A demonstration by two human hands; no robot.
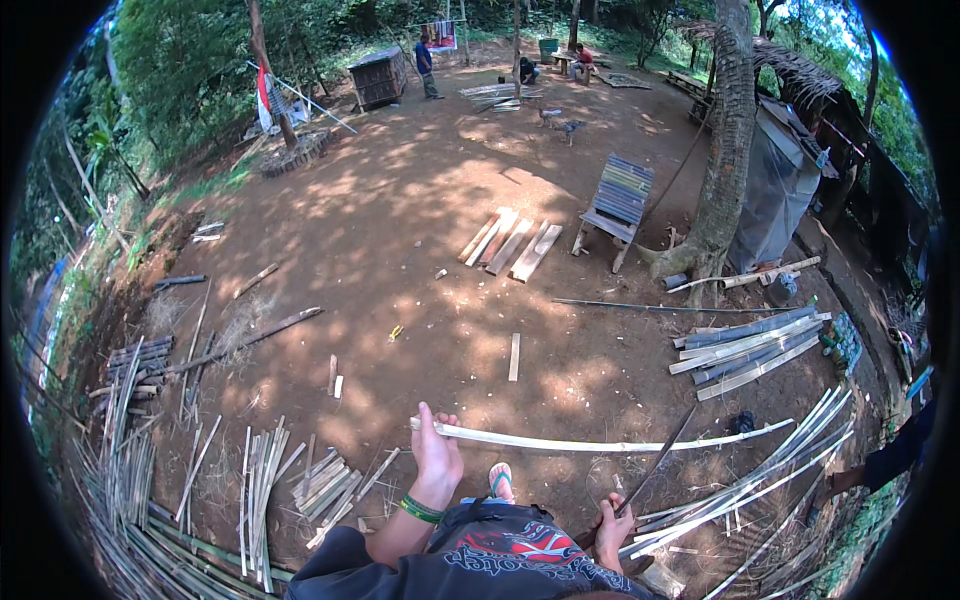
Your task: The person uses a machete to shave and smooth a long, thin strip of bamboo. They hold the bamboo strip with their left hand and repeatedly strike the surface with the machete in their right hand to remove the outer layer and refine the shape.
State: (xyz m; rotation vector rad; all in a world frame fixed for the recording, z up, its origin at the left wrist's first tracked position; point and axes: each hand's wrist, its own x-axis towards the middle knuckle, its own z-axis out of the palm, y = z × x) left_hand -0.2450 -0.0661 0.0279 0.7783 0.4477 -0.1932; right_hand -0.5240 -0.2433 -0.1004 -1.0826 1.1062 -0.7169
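Note:
A long pale bamboo strip stretches from left to right in front of me. My left hand is closed round its left end, with a green band on the wrist. My right hand, lower and nearer my body, grips the handle of a machete. Its dark blade points up and away to the right and crosses the strip in the picture. Whether blade and strip touch, I cannot tell. Below the strip's right part lies a fan of long split bamboo strips.
Bamboo piles lie at left and right. Ahead are boards, a slatted bamboo rack and a tree trunk. Another person's dark sleeve shows at the right edge. Several people and two animals are farther off.

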